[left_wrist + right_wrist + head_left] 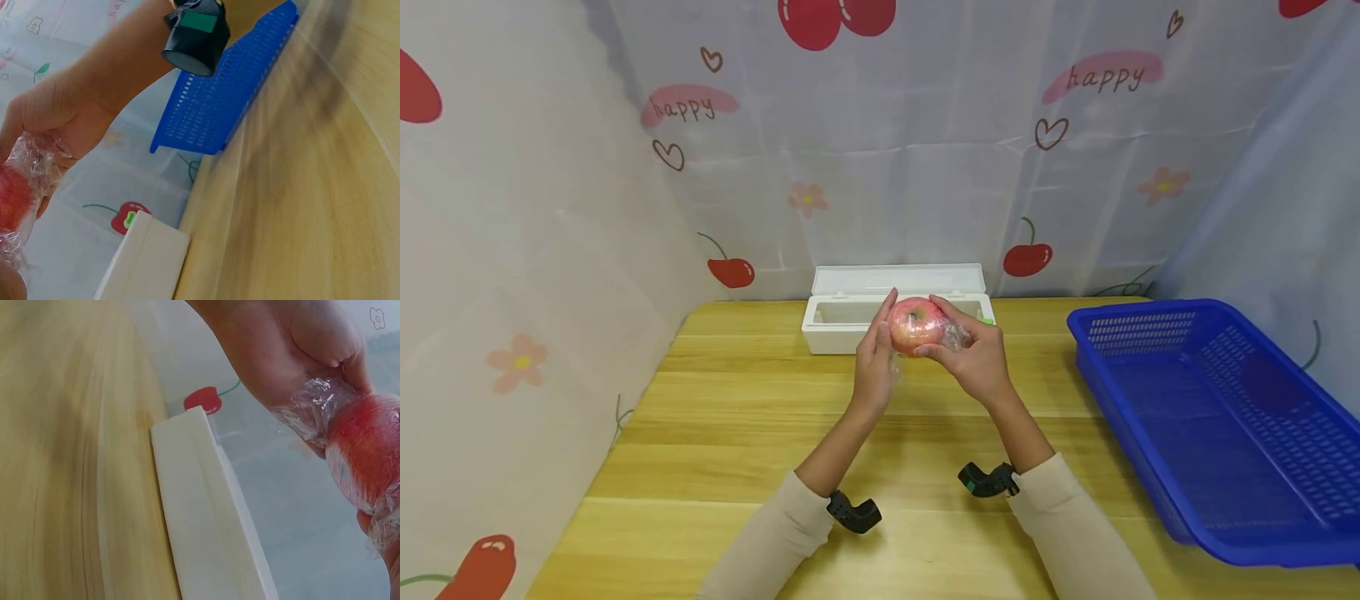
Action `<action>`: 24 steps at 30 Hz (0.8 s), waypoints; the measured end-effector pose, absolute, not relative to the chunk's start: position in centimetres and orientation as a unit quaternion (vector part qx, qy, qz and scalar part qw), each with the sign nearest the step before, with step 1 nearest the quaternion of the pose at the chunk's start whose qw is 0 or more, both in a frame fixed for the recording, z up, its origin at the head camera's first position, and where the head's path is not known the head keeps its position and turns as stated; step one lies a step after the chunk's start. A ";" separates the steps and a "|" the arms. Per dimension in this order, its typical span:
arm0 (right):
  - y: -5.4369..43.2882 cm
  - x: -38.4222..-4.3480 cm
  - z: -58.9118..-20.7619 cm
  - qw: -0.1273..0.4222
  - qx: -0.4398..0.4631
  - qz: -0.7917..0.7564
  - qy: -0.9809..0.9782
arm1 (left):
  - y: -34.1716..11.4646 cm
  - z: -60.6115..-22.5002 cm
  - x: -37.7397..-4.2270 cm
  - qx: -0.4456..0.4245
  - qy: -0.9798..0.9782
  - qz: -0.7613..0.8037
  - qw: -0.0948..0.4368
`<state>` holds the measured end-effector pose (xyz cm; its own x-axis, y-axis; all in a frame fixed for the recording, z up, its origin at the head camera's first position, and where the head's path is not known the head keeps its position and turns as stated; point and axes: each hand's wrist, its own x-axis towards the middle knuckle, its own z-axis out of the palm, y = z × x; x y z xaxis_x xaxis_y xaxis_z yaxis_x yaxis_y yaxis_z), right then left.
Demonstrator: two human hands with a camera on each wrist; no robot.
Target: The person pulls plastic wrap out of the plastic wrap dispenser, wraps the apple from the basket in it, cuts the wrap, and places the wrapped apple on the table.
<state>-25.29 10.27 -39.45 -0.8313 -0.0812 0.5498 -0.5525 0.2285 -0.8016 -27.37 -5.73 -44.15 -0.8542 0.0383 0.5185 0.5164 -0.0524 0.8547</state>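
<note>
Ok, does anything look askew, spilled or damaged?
Nothing looks spilled or damaged. The one untidy spot is the plastic wrap: it bunches up, crumpled, at both sides of the apple instead of lying smooth.

The wrapped apple fills the gap between the hands. Straight ahead, the white box stands in the way, its raised lid just before the back curtain. On the right, the blue basket's walls limit sideways passage, though its top is open. Bare table gives broad room leftward, and a narrower lane between right arm and basket.
</note>
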 end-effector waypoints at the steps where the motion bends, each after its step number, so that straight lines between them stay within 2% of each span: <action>1: 10.3 -25.3 -39.5 0.201 0.211 0.585 -0.757 | -5.8 -44.2 -27.4 -0.205 -0.664 -0.699 0.169; 11: 10.5 -25.3 -39.3 0.222 0.215 0.595 -0.742 | -5.6 -43.9 -26.9 -0.160 -0.602 -0.774 0.113; 19: 10.3 -25.6 -39.8 0.214 0.211 0.606 -0.736 | -4.6 -44.2 -26.3 -0.136 -0.608 -0.770 0.136; 24: 10.1 -27.1 -41.9 0.207 0.192 0.621 -0.731 | -4.1 -44.3 -26.1 -0.127 -0.619 -0.761 0.147</action>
